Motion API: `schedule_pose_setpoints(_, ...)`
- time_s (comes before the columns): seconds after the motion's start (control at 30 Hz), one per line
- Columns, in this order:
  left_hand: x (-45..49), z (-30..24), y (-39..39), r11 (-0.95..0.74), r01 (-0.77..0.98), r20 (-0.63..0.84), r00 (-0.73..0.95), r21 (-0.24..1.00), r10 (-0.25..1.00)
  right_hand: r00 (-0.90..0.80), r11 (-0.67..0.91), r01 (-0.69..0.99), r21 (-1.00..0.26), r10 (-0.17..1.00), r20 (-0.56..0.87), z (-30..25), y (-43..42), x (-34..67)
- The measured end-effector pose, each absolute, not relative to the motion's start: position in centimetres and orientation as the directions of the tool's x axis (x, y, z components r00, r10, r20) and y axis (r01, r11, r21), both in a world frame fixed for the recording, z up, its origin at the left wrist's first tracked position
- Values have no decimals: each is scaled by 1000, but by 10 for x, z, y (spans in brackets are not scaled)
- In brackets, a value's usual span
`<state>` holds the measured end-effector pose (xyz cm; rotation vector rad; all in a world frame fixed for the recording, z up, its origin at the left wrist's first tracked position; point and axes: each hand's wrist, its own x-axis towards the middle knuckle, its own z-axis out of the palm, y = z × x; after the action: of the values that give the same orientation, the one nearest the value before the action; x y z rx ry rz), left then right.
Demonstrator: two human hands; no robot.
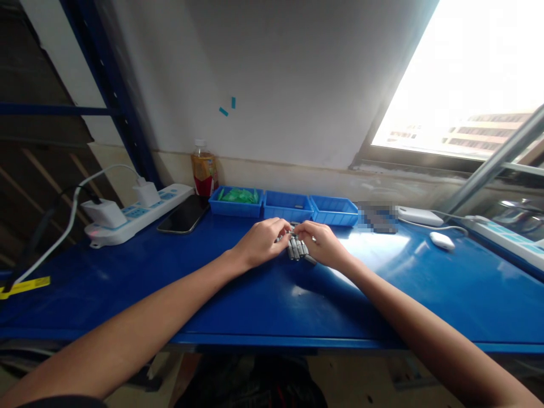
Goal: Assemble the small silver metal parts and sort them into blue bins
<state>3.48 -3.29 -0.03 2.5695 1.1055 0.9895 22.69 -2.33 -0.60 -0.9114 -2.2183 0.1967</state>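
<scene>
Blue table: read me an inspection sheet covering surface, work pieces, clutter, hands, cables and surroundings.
Surface: blue table glossy, bright reflection right of centre.
Work pieces: grey cylinders clustered between the hands; behind stand the left bin with green pieces, middle bin and right bin.
Clutter: dark phone, drink bottle, white rounded case.
Hands: left hand and right hand at the cylinders, fingers bent; what each grip holds is unclear.
Cables: white cable by the left power strip; another near the right power strip.
Surroundings: wall behind, window right, blue metal frame left.
</scene>
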Motion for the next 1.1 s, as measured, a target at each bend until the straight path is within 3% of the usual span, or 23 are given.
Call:
schedule_pose_setpoints(0.2,38,-2,-32,-610,528,463,398,591,792,-469,732,614,-296,640,608,1,-30,229)
schedule_pose_setpoints(0.37,42,1,-38,-601,527,433,418,600,799,-517,776,587,-230,578,631,1,-38,221)
schedule_pose_setpoints(0.5,41,0,-39,-617,538,429,445,574,786,-461,748,628,-213,579,673,4,-29,226)
schedule_pose_setpoints(0.73,43,-10,-35,-696,589,440,540,411,717,-111,358,920,-162,632,767,13,17,281)
schedule_pose_setpoints(0.8,43,-10,-35,-703,597,426,560,388,711,-169,335,937,-102,687,707,11,18,286)
schedule_pose_setpoints(0.97,42,-9,-35,-704,599,422,565,382,709,-511,573,820,-2,733,450,-3,3,262)
schedule_pose_setpoints(1.1,41,-10,-34,-701,609,426,559,372,711,-569,625,781,-4,714,407,-10,-1,246)
